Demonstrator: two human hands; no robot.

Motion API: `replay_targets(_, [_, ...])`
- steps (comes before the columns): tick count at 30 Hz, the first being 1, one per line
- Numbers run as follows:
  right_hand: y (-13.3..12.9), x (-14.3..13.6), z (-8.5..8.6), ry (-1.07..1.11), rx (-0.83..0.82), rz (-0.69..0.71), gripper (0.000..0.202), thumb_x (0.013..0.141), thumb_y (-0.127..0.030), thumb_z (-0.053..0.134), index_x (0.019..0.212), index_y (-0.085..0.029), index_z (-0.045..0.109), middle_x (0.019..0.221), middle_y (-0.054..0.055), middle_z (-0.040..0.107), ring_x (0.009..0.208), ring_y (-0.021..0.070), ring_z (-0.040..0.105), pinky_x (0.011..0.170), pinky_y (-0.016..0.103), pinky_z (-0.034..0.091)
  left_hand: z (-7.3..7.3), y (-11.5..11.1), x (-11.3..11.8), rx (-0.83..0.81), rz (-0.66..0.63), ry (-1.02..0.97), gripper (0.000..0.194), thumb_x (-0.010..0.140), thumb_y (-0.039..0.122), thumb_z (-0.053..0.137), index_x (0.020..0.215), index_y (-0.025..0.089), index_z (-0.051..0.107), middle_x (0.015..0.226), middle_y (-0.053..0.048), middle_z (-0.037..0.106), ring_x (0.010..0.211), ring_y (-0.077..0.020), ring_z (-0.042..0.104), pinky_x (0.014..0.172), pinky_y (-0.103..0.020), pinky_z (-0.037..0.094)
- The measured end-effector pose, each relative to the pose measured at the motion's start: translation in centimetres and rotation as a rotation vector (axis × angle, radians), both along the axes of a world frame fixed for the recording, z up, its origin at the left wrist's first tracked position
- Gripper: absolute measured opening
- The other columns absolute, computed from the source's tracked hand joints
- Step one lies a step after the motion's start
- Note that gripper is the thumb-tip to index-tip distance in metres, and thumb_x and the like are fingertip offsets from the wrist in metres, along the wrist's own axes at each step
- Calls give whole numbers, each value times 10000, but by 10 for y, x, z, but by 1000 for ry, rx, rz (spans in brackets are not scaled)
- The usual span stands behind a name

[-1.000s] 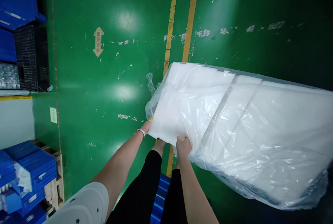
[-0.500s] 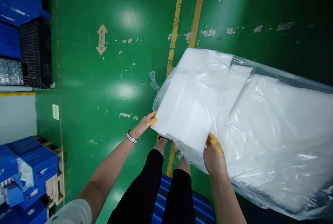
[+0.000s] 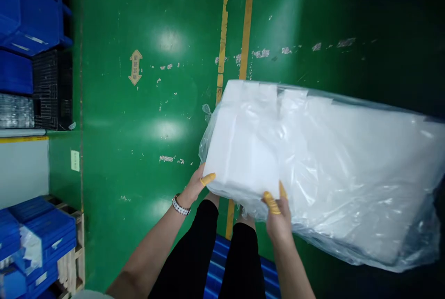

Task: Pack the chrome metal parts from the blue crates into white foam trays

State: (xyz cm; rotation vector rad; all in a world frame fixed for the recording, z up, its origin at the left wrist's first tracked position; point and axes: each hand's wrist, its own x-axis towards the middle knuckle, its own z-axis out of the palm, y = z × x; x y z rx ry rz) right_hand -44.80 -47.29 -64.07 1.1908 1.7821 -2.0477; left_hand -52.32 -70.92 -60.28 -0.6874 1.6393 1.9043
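Note:
A large clear plastic bag (image 3: 368, 243) full of white foam sheets (image 3: 243, 146) stretches from the middle to the right edge. My left hand (image 3: 197, 185), with a yellow finger cover on its thumb, grips the near left corner of the sheets; its other fingers are hidden beneath. My right hand (image 3: 278, 213) holds the near edge of the sheets, its yellow-covered thumb on top and another covered finger against the plastic. The bag's crumpled end sticks out at the left. The sheets lie partly overlapped, with stepped edges at the far side.
Blue crates (image 3: 31, 16) and a black crate (image 3: 52, 90) stand at the upper left. Blue boxes (image 3: 45, 229) sit on a wooden pallet (image 3: 79, 252) at the lower left. Blue ribbed plastic (image 3: 217, 262) lies beneath my legs. Yellow lines (image 3: 246, 25) cross the green floor.
My right hand has moved left along the near edge, and another covered finger now shows. The near sheets look more level and aligned, and the bag has shifted left in view.

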Motion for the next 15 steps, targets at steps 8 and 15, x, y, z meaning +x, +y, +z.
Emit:
replay_targets(8, [25,-23,16,130,73,-52,712,780,-570,737,1406,-282,560,1429,90,540,1204,298,561,1042,503,461,1,30,-15,-41,112,144,711,816,549,732,1425,221,565,1432,-88,624,1442,-318,449,1217,-450,353])
replay_targets(15, [36,-43,7,148,85,-69,809,717,-528,772,1447,-290,521,1472,88,496,1263,300,513,1089,491,414,-3,56,-35,-195,-33,140,753,885,449,639,1566,299,354,1558,-31,499,1466,-288,418,1200,-434,380])
